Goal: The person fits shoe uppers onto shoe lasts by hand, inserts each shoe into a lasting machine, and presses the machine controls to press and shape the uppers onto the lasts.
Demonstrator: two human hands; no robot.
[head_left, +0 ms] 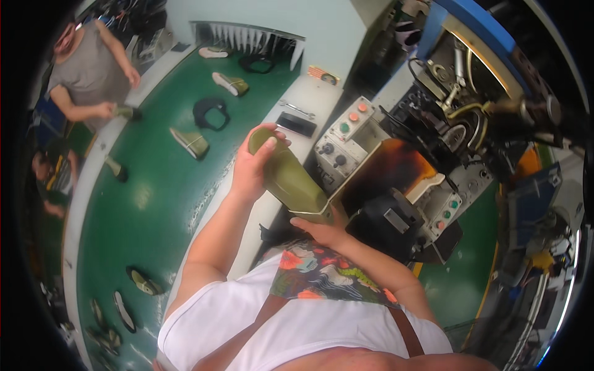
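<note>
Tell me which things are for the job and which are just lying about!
For the job:
Shoe form, held by the left hand and right hand
Probably the machine and the shoe on the belt

Just lying about, it seems:
Wrench
Phone

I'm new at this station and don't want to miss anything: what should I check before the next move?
1. Left hand on the olive shoe piece: ok, gripping its far end.
2. Right hand on it: ok, at the near end.
3. Loose things put away: not ok; a wrench and black flat device lie on the white ledge.
4. Machine stopped: cannot tell.
5. Piece's underside: cannot tell, hidden.
</note>
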